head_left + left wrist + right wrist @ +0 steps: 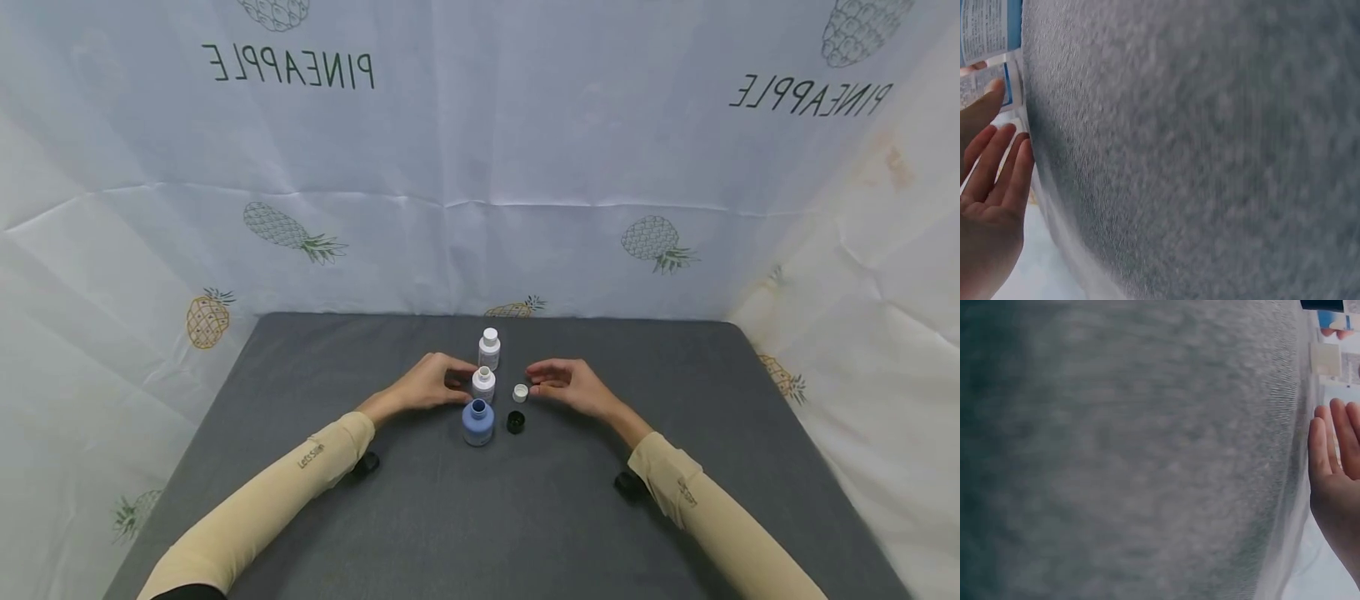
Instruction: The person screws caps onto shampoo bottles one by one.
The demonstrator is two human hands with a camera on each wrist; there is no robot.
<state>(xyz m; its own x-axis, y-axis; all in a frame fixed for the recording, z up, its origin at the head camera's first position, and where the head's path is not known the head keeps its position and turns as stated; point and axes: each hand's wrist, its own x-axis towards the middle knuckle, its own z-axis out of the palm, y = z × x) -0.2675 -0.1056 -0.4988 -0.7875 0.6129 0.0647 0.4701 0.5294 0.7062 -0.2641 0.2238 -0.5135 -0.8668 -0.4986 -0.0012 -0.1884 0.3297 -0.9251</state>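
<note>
Three bottles stand in a row on the grey table. Nearest is a blue bottle (477, 427) with an open neck. Behind it is a small white bottle (483, 386), also uncapped. Farthest back, another white bottle (489, 350) wears its white cap. My left hand (431, 381) is at the left of the middle bottle, thumb and fingers spread apart and fingertips right at its side. A loose white cap (521, 392) lies to the right of that bottle. Beside this cap is my right hand (567, 387), its fingers extended and holding nothing.
A black cap (515, 422) lies right of the blue bottle. Dark wrist devices show under the left sleeve (330, 450) and the right sleeve (675, 475). A pineapple-print curtain (465, 150) hangs behind the far edge of the table (465, 533).
</note>
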